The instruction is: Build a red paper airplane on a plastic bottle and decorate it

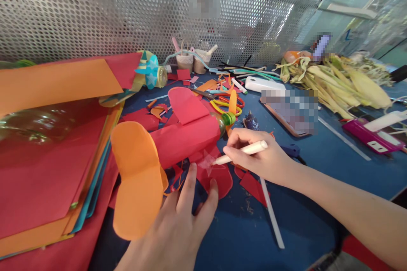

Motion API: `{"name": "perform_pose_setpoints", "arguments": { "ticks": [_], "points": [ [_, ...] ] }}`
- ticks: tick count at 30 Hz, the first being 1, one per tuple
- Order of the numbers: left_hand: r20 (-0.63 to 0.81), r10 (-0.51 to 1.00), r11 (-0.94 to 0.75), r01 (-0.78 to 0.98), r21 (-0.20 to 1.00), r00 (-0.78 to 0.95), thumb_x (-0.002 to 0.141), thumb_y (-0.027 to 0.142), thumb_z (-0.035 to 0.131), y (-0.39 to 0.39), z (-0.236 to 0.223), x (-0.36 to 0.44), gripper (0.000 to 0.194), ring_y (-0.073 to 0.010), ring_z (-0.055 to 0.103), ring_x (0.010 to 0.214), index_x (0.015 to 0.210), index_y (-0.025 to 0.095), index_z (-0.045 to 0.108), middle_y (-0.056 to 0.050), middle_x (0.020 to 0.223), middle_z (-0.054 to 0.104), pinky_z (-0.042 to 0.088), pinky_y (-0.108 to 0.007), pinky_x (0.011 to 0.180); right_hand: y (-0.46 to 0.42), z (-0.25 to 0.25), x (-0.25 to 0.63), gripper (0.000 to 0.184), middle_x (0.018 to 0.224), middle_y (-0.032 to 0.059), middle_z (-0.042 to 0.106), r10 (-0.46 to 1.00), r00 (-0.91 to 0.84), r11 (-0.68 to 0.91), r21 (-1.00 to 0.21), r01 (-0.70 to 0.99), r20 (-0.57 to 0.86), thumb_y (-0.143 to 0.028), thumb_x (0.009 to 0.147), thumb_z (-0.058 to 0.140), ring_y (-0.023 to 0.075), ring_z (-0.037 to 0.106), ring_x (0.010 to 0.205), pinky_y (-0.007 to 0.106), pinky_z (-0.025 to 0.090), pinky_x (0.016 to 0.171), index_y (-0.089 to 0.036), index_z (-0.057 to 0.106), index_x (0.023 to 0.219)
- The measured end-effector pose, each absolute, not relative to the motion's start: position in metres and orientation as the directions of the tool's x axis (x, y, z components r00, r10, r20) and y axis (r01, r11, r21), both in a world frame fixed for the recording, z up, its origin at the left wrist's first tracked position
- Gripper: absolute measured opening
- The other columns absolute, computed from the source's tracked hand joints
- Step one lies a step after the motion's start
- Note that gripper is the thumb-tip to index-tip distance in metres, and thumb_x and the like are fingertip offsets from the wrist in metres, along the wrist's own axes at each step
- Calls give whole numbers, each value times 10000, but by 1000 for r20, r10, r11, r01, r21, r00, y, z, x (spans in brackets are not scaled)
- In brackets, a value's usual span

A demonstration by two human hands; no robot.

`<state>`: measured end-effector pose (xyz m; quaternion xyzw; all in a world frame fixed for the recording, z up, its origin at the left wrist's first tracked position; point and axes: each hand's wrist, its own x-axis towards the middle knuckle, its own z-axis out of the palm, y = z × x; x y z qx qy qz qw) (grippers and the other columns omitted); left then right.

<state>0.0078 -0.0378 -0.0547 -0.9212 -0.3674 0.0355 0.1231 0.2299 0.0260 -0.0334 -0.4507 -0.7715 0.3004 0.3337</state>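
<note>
Bench observation, both hands working near the centre.

Right hand (263, 152): fingers and thumb are pinching a slim off-white marker (252, 148) along its barrel. The pen is slanting down to the left, its tip meeting, or hovering just over, a pale star outline (208, 161) on a rounded red paper wing (224, 184). The low pinch is presumably giving fine control over short strokes.

Left hand (178, 216): palm down, fingers spreading, closing around nothing. Two fingertips are resting at the left and near edges of the red wing, apparently bracing it so that it is not sliding under the pen.

The wing is projecting from the near side of a red paper-wrapped bottle (190, 137) with a green screw cap (228, 118). The bottle is lying on its side, cap pointing right and slightly far; this is probably leaving the wing low and reachable. Relative to the pinch, the star is sitting left and slightly near; the bottle body is lying farther left and far. A rounded orange paper piece (136, 203) is standing at the bottle's left end, just beside the left hand.

Scissors with yellow and red handles (208, 94) are lying beyond the bottle, among paper scraps. A stack of coloured sheets (47, 178) is occupying the left side.
</note>
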Motion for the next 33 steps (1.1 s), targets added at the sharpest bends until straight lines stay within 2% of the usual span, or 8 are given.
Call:
{"name": "perform_pose_setpoints", "arguments": {
  "ticks": [12,27,33],
  "points": [
    [34,690,-697,675,-242,723,655,-30,401,-36,-58,9,776,-224,703,729,1362,283,463,-242,1329,533,580,-308,535,26,-33,230,207,551,-76,522,894,-373,419,-760,497,249,-242,866,586,47,443,474,155,337,464,-177,512,684],
    [12,685,-705,668,-237,728,670,-46,382,-36,-55,10,786,-218,707,765,1380,288,441,-231,1319,549,589,-312,598,25,-34,231,214,545,-81,515,897,-358,420,-746,516,258,-237,869,584,48,448,473,158,343,470,-182,510,676],
    [16,687,-703,670,-239,727,673,-45,383,-36,-51,9,771,-218,710,767,1363,290,464,-237,1320,547,584,-290,573,25,-33,230,215,550,-74,523,902,-348,412,-749,519,255,-250,867,585,55,453,471,169,342,464,-184,509,677]
  ]
}}
